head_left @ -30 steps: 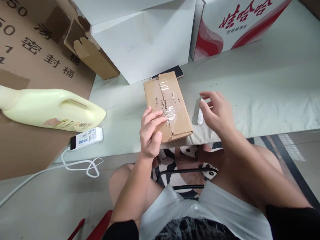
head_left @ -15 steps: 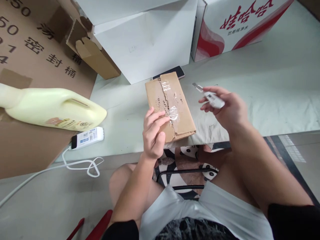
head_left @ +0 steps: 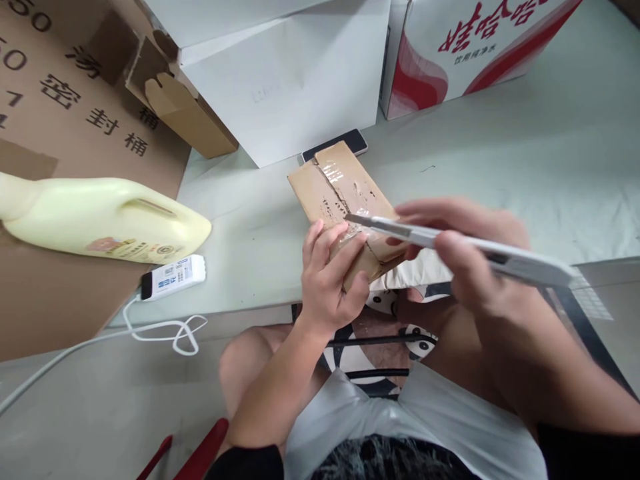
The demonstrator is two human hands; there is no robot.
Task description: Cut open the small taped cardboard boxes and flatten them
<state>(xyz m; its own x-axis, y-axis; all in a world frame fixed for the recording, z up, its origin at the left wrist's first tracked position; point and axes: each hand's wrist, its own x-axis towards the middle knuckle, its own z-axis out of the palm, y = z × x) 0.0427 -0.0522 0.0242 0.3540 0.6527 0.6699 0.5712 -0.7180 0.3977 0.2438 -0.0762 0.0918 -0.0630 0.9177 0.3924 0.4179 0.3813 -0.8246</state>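
Observation:
A small brown cardboard box (head_left: 320, 180) lies at a slant near the table's front edge, with clear tape over its torn top seam. My left hand (head_left: 330, 280) grips its near left part, fingers across the top and thumb at the near edge. In my right hand (head_left: 465, 247), slightly blurred, is a white utility knife (head_left: 520, 260) with its metal blade out. The blade tip is over the taped seam, just beyond my left fingertips; whether it touches the tape I cannot tell. Part of a dark phone (head_left: 345, 141) shows behind the box.
White cartons (head_left: 295, 80) and a red-and-white carton (head_left: 470, 53) stand at the back. On the left are a pale yellow bottle (head_left: 105, 217), a white power bank-like block (head_left: 175, 277) with a cable (head_left: 145, 327), and a large brown carton (head_left: 40, 293). The table cloth (head_left: 240, 253) is pale green.
My right hand has brought the knife leftward and turned it so the blade lies over the box's seam. The box has turned slightly, and my left hand has shifted right with it.

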